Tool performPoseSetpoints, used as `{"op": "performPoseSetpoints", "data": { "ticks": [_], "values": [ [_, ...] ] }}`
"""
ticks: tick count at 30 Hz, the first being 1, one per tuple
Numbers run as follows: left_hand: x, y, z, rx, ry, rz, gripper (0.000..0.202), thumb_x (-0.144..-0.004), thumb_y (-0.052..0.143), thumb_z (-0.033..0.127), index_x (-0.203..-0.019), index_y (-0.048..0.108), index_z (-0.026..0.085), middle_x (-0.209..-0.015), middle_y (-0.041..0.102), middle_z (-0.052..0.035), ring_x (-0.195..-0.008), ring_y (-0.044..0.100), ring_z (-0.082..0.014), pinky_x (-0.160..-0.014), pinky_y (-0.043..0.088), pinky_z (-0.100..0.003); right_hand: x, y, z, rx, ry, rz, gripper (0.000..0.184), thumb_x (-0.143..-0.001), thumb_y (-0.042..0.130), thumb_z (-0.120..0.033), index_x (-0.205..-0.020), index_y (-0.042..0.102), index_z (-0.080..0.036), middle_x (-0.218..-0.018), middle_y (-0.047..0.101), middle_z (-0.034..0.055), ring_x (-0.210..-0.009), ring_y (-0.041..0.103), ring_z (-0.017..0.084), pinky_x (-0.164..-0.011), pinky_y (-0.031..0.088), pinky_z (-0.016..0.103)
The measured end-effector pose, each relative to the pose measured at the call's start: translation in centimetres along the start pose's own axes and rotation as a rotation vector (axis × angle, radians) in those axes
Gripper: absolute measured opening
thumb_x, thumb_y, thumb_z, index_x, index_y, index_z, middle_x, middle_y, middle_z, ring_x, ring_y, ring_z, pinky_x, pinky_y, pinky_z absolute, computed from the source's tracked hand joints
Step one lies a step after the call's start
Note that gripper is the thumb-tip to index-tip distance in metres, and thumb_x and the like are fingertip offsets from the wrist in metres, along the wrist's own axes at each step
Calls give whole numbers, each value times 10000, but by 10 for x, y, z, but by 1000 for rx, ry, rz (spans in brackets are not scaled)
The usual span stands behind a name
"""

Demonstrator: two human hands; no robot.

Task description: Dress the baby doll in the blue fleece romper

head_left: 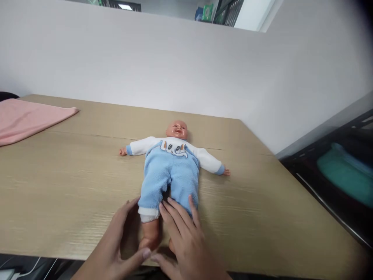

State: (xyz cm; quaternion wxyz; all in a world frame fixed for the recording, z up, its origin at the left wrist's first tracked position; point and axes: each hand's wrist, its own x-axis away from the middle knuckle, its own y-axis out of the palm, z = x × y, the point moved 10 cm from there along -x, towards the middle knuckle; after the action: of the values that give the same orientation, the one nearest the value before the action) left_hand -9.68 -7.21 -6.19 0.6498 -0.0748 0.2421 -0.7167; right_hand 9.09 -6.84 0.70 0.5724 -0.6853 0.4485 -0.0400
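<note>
A baby doll lies on its back on the table, head at the far side and arms spread. It wears a light blue fleece outfit with white sleeves and an animal face on the chest. My left hand curves beside the doll's bare leg on the left, thumb near its foot, fingers apart. Lying over the lower part of the other leg, my right hand has its fingers stretched across the blue trouser leg and hides most of that leg and foot. Neither hand is closed around the doll.
A pink cloth lies at the left of the wooden table. A pale wall rises behind it. At the right stands a dark rack or chair with a teal item. A white cable shows below the near left edge.
</note>
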Motion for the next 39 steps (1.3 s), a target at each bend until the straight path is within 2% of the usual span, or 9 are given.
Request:
{"op": "performPoseSetpoints", "data": {
  "ticks": [4, 10, 12, 17, 21, 24, 29, 35, 39],
  "values": [
    [14, 2, -6, -40, 40, 23, 939, -932, 897, 476, -1729, 402, 509, -1669, 654, -117, -1471, 689, -475, -1145, 662, -702, 3, 12, 4, -26, 70, 35, 821, -993, 888, -407, -1694, 520, -190, -1514, 787, 128, -1438, 723, 361, -1500, 122, 605],
    [8, -2, -4, -159, 107, 21, 707, -959, 875, 461, -1594, 567, 505, -1493, 774, -79, -1331, 775, -426, -1074, 709, -609, 8, 7, 9, -48, 156, 129, 573, -928, 959, -380, -1416, 684, -260, -1285, 859, 90, -1316, 781, 390, -1436, 285, 742],
    [9, -4, 1, -211, 122, 30, 710, -957, 874, 469, -1597, 569, 490, -1495, 762, -93, -1332, 765, -431, -1062, 709, -603, 14, 5, 10, -21, 170, 149, 540, -933, 940, -376, -1401, 687, -286, -1331, 840, 103, -1344, 762, 411, -1401, 334, 778],
    [15, -16, 29, -389, 211, 167, 821, -942, 857, 537, -1674, 508, 408, -1593, 666, -153, -1417, 686, -455, -1081, 673, -643, 52, -13, 24, 77, 284, 283, 881, -899, 930, -439, -1659, 506, -299, -1655, 618, 215, -1479, 639, 522, -1265, 449, 864],
    [15, 7, 66, -590, 409, 102, 931, -946, 853, 602, -1756, 443, 397, -1608, 695, -123, -1393, 684, -440, -1106, 632, -610, 91, -11, 43, 99, 417, 281, 1162, -856, 943, -485, -1798, 301, -259, -1695, 574, 241, -1492, 611, 583, -1175, 525, 879],
    [4, 32, 83, -635, 494, 13, 999, -994, 814, 618, -1819, 331, 331, -1643, 686, -121, -1437, 670, -416, -1196, 563, -587, 106, 1, 48, 101, 435, 232, 1202, -844, 943, -529, -1807, 274, -265, -1641, 649, 211, -1471, 637, 587, -1123, 583, 848],
    [-18, 60, 82, -590, 486, -142, 897, -1058, 784, 534, -1791, 320, 307, -1596, 724, -111, -1438, 684, -369, -1319, 437, -582, 110, 8, 50, 111, 432, 273, 911, -926, 860, -440, -1710, 421, -289, -1524, 757, 155, -1495, 631, 571, -1022, 666, 742],
    [-24, 57, 71, -528, 450, -95, 549, -1051, 802, 347, -1534, 541, 307, -1386, 802, -73, -1306, 732, -321, -1291, 446, -546, 100, -1, 49, 15, 408, 378, 462, -989, 826, -444, -1384, 621, -319, -1185, 851, 77, -1213, 800, 421, -1122, 616, 680],
    [-19, 54, 79, -495, 466, -102, 439, -1050, 762, 256, -1445, 580, 312, -1351, 799, -62, -1298, 724, -306, -1289, 456, -537, 97, -5, 46, 57, 342, 436, 413, -998, 801, -465, -1334, 641, -287, -1133, 826, 84, -1059, 805, 375, -1097, 597, 663]
  ]
}}
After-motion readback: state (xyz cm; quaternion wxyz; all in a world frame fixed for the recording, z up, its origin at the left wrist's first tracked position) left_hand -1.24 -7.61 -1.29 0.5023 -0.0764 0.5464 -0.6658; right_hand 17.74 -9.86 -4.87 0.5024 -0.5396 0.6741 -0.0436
